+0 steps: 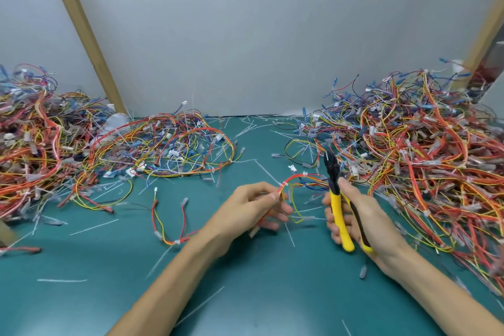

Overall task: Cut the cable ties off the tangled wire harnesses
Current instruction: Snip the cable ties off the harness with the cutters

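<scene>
On a teal-green tabletop (pixel 81 294) set against a plain grey wall (pixel 245 35), two pale wooden struts lean up the wall, the left strut (pixel 81 33) sloping from the upper left down to the tabletop's far edge and the right strut (pixel 485 33) at the frame's right edge. Three tangles of red, orange, yellow and blue wire lie along the back: a left pile (pixel 35 144), a flatter middle pile (pixel 169 144) and a large right pile (pixel 422 150) that spreads forward along the right side. Loose white tie offcuts (pixel 94 227) are scattered over the bare mat, and a small separate wire loop (pixel 169 224) lies near the left forearm.

The harness (pixel 300 180) is held up over the middle of the tabletop, between the two hands. Its long axis runs roughly left to right, arching from the left hand (pixel 253 207) up and across towards the right pile. A white cable tie (pixel 283 185) sits on it just beyond the fingertips. The left grip is a pinch: thumb and fingers closed on the wire bundle.

The right hand (pixel 362 215) has its grip clenched round the yellow handles of the cutters (pixel 336 199). The tool's long axis runs near to far, its dark nose pointing away towards the wall and leaning slightly left, the handle ends nearest the person. The nose stands just beside the harness's right end; whether it touches the wires cannot be told.
</scene>
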`<action>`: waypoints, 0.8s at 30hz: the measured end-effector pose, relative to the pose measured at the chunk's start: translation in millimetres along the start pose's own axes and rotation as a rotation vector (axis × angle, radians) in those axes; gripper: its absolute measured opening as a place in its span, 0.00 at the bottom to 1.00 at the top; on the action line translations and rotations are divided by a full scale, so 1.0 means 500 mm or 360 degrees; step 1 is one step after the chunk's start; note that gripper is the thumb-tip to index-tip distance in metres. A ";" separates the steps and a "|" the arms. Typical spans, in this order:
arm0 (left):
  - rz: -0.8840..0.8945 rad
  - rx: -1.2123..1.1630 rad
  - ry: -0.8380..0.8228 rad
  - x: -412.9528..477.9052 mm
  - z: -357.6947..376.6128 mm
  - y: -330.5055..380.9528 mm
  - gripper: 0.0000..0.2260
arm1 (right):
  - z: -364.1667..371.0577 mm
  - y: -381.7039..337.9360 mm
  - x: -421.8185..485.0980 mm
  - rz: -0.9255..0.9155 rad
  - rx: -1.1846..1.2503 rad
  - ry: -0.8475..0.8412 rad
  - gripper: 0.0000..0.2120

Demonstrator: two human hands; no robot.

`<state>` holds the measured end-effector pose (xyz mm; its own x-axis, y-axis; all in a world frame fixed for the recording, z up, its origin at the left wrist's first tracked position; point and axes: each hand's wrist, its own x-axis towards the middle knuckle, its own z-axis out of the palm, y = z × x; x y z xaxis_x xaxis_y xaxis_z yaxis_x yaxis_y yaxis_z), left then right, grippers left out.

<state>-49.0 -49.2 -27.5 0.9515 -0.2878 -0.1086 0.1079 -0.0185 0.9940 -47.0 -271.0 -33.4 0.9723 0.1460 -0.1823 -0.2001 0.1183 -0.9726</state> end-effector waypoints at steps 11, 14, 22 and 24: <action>0.0031 -0.0217 -0.0480 -0.014 -0.022 -0.009 0.08 | 0.027 -0.026 0.047 0.0040 -0.0099 -0.0067 0.30; 0.0155 -0.0160 -0.0340 -0.004 -0.019 -0.020 0.06 | 0.061 -0.048 0.077 -0.0026 -0.0226 -0.0048 0.23; 0.0506 -0.0061 0.0201 0.014 -0.020 -0.026 0.11 | 0.098 -0.064 0.106 0.0242 -0.0129 -0.0064 0.19; 0.0507 -0.0080 0.0310 0.020 -0.023 -0.027 0.08 | 0.080 -0.059 0.095 0.0240 0.0016 -0.0086 0.19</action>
<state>-37.4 -40.8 -42.1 0.9761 -0.0837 0.2005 -0.1929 0.0907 0.9770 0.5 -228.3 -7.8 0.9232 0.2156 -0.3180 -0.3450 0.1011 -0.9331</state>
